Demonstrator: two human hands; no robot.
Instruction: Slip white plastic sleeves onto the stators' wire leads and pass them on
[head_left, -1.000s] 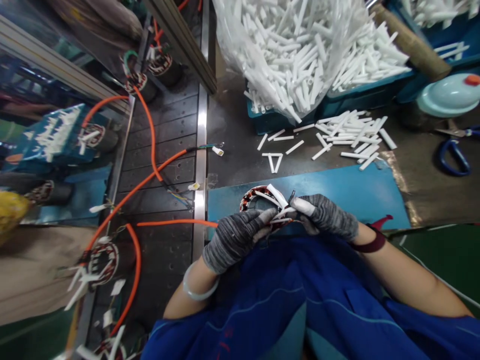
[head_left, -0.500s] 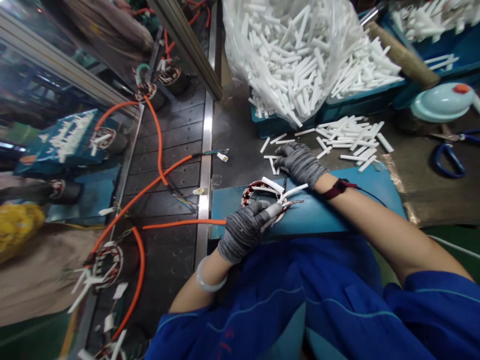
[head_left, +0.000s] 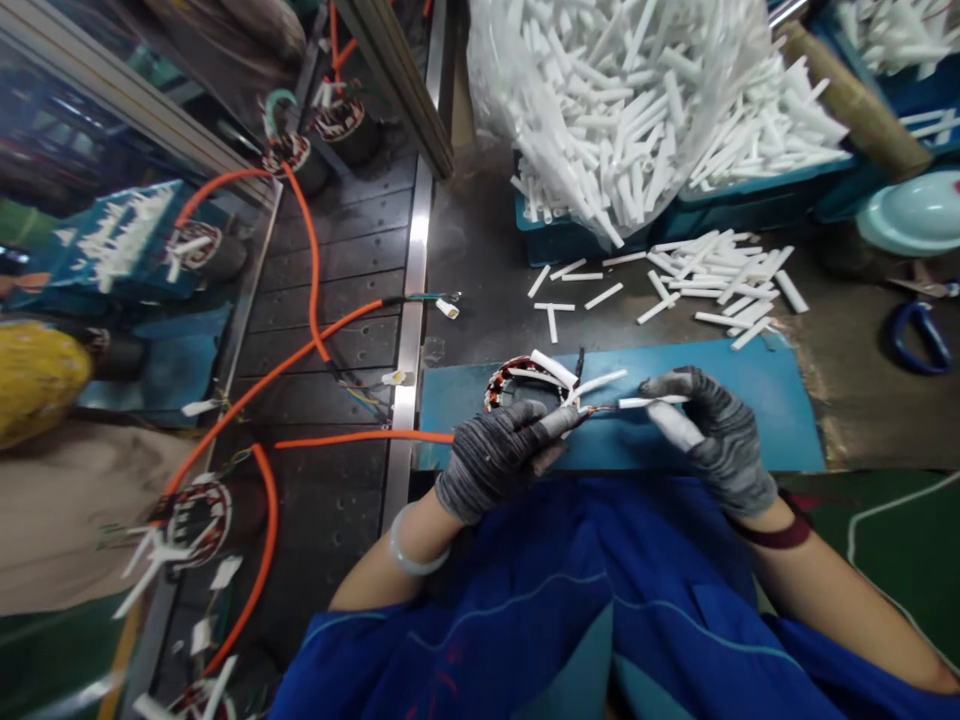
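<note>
A motor stator [head_left: 517, 385] with copper windings and white sleeves sticking out lies on a blue mat [head_left: 750, 400] in front of me. My left hand [head_left: 491, 460], in a grey glove, grips the stator's near edge and pinches a wire lead there. My right hand [head_left: 709, 430], also gloved, holds a thin white sleeve tube [head_left: 649, 402] level, its left tip pointing at the wire end by my left fingers.
Loose white tubes [head_left: 712, 275] lie scattered beyond the mat, below a clear bag of several more [head_left: 622, 110] in blue bins. Blue scissors [head_left: 919, 335] and a pale lid [head_left: 911, 215] sit far right. Left, a conveyor [head_left: 337, 300] carries orange cables [head_left: 300, 350] and other stators [head_left: 199, 510].
My right hand reached out to the loose tubes, took one, and came back to the stator holding it. My left hand stayed on the stator.
</note>
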